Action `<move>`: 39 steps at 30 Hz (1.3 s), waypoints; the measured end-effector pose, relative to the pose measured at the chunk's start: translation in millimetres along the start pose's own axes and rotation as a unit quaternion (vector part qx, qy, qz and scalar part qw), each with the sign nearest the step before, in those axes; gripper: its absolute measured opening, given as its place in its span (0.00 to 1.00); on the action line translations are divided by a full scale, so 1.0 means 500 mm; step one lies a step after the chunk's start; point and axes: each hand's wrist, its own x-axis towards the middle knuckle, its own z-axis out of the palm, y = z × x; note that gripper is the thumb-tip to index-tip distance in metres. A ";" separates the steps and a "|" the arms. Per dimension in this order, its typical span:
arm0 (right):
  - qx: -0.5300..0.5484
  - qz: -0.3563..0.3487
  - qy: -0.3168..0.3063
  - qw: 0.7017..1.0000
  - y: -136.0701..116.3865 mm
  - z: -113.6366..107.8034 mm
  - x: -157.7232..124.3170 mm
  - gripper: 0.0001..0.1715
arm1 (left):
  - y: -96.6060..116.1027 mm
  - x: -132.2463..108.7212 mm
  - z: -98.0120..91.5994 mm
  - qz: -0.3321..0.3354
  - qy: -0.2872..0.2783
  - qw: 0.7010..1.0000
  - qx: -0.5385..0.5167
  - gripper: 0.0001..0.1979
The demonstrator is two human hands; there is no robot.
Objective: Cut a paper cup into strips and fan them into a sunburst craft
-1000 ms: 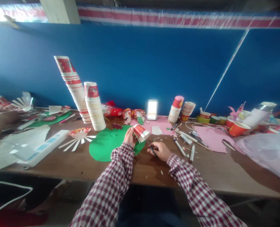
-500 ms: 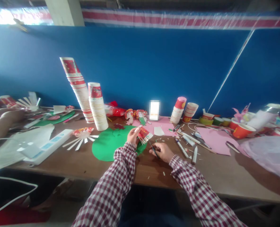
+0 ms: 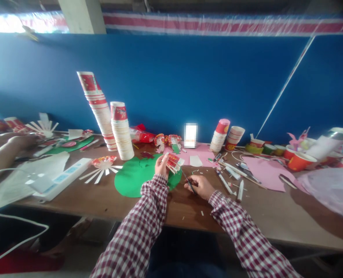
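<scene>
My left hand (image 3: 161, 166) is closed around a red and white paper cup (image 3: 174, 161) whose wall is cut into strips along one side. The cup lies tilted over the right part of a round green paper sheet (image 3: 133, 177). In my right hand (image 3: 201, 186) is a pair of scissors (image 3: 190, 184), its blades pointing up and left toward the cup, a little apart from it. The fingers wrap the handles, so part of the scissors is hidden. Small white paper scraps lie on the table below.
Two tall cup stacks (image 3: 122, 135) stand at back left, near a cut cup with splayed strips (image 3: 103, 165) and a white power strip (image 3: 64, 179). Pens (image 3: 224, 182) and pink paper (image 3: 265, 173) lie right. Another person's hand (image 3: 23, 143) is at far left.
My left hand has turned the cup slightly, and the cup is now farther from the scissors' tips. The whole view has shifted a little.
</scene>
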 end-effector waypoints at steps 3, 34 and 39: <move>-0.004 -0.001 0.001 1.000 -0.001 -0.001 0.000 0.20 | -0.001 0.004 -0.002 -0.012 0.011 1.000 0.000 0.21; 0.048 0.020 -0.002 0.999 -0.011 -0.003 -0.003 0.19 | -0.004 0.013 -0.004 -0.081 0.019 0.992 -0.092 0.12; 0.072 0.027 -0.019 0.997 -0.013 -0.003 -0.003 0.20 | -0.002 0.016 -0.006 -0.068 0.050 0.991 -0.106 0.07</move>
